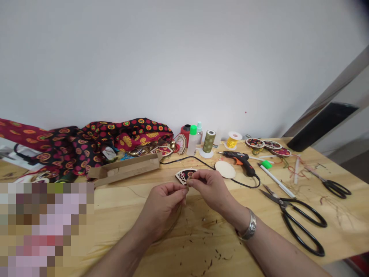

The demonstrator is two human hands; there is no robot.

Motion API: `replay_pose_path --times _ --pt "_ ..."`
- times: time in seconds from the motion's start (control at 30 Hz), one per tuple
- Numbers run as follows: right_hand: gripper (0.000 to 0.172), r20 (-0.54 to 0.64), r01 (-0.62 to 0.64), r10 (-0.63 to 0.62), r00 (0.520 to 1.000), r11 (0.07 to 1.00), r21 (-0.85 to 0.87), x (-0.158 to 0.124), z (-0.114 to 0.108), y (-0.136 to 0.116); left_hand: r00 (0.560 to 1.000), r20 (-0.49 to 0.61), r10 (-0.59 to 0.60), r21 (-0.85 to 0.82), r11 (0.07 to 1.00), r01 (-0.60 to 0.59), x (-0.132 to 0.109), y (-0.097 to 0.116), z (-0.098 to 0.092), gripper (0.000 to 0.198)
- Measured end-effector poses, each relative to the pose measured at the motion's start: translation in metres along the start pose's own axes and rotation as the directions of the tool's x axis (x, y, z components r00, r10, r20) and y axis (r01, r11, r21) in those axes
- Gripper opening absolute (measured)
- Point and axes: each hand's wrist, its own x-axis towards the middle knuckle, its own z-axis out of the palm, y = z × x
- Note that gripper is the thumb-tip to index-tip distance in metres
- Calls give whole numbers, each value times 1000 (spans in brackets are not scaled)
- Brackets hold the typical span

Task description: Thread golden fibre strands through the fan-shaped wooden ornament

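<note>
My left hand (167, 200) is closed in a pinch at the lower tip of a small fan-shaped ornament (181, 176). This ornament has a pale cut-out wooden frame over dark patterned fabric. A thin thread (173, 227) hangs in a loop below my left fingers. Close against them, my right hand (209, 188) pinches at the ornament's lower right side. Its fingers cover part of the ornament, and the exact grip point is hidden. Beyond my right hand lies a pale round disc (225, 169).
Behind are an open cardboard box (127, 169), patterned fabric (98, 144), a green-capped bottle (192, 141), an olive thread spool (209, 142) and a yellow spool (231, 141). Rightward lie a glue gun (242, 159), a white pen (276, 180), large scissors (296, 215) and smaller scissors (336, 188).
</note>
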Motion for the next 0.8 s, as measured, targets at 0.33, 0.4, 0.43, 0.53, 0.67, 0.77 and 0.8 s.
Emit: replay_pose_path --times 0.33,0.4,0.43,0.53,0.67,0.77,0.8 --pt "10 2 98 -98 995 990 -100 -1 3 5 1000 12 -9 -19 1000 10 -3 3 2 13" --pt "10 -2 109 -110 994 989 -103 -1 2 6 1000 16 -3 -14 1000 4 -3 5 2 15" --pt "9 -4 110 -111 994 989 -100 -2 2 6 1000 16 4 3 1000 -4 -3 5 1 16" --pt "8 4 116 -116 993 989 -96 -1 1 7 999 3 37 89 995 -37 -2 6 -1 16" --pt "9 6 148 -149 989 979 -141 -1 -1 7 982 -54 181 244 956 -163 0 9 -4 14" --pt "9 8 193 -196 981 960 -203 -2 -2 8 934 -48 353 456 840 -294 1 12 -6 14" --pt "9 10 210 -213 977 952 -223 -2 -3 8 916 -50 398 528 789 -314 1 13 -6 14"
